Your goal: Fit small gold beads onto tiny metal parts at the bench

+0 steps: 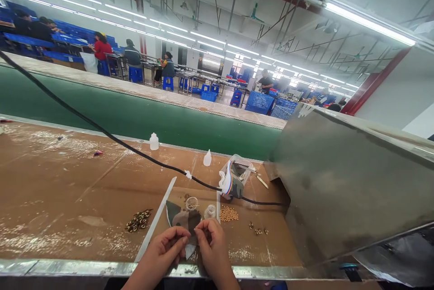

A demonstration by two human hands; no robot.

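My left hand (166, 248) and my right hand (212, 242) are close together above the near edge of the brown bench. Fingers and thumb are pinched on both; whatever lies between the tips is too small to make out. Just beyond them lies a camouflage-patterned cloth (183, 219). A small round clear cup (191, 203) stands behind the cloth, and a clear jar (210, 211) sits to its right. To the right is a pile of small tan beads (229, 213). Left of my hands, dark and gold small pieces (138, 221) lie heaped.
A black cable (101, 130) crosses the bench to a wrapped camouflage bundle (233, 186) by a clear plastic box (244, 163). Two white bottles (154, 141) stand near the green conveyor belt (162, 120). A large metal housing (349, 181) bounds the right. People sit at distant tables.
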